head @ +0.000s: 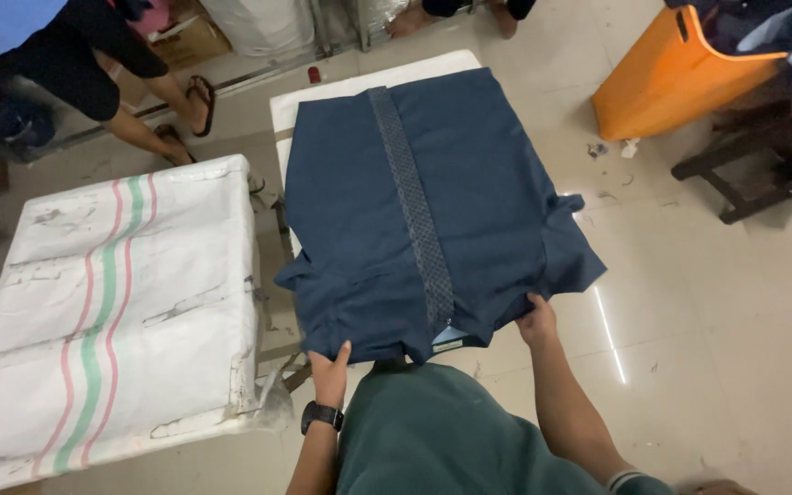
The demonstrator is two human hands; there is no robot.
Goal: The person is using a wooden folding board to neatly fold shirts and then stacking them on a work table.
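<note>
**Navy shirt held at its near edge on a narrow padded board**

Glossy pale floor tiles surround two work surfaces. At left, a table under a white cloth with pink and green stripes [112, 312] stands beside another person's sandalled feet [190, 105]. At centre, a navy shirt [433, 211] with a patterned placket lies flat on a white padded board [323, 92], its sides hanging past the board's edges. The left hand [330, 371], above a black wristwatch [321, 415], has its fingers closed on the shirt's near-left corner; the right hand [537, 320] pinches the near-right edge. Since the cloth overhangs on both sides, an uneven tug could likely drag it askew or off onto the floor. At far right, an orange plastic board [666, 78] leans by a dark wooden stool [753, 174].
</note>
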